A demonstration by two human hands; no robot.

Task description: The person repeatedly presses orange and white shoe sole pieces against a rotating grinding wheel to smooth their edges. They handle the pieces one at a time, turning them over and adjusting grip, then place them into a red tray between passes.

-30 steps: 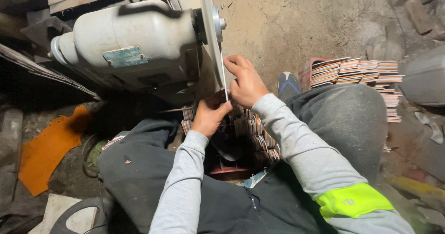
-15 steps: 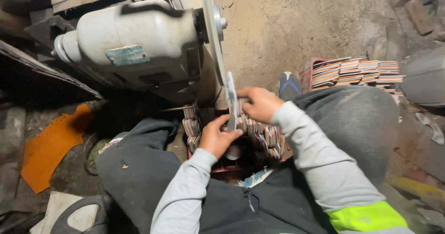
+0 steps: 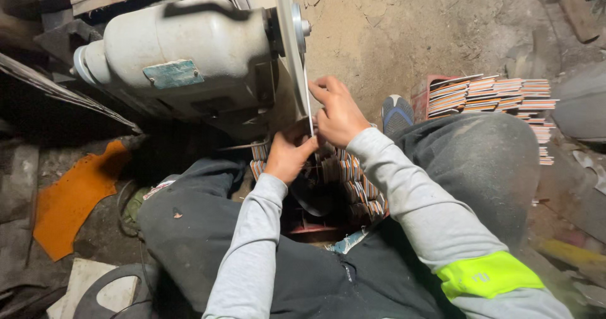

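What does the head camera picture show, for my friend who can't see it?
A seated person's left hand and right hand press a thin flat strip against the spinning-type disc of a grey motor machine. Stacks of striped flat pieces sit on the dirt floor nearby.

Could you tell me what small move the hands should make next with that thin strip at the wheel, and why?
Probably ease the thin strip lightly along the wheel. Both the right hand and left hand pinch it upright beside the wheel's rim; whether it touches is unclear.

Grinding disc point(image 3: 291, 47) and motor housing point(image 3: 183, 57) close before hands point(image 3: 315, 132).
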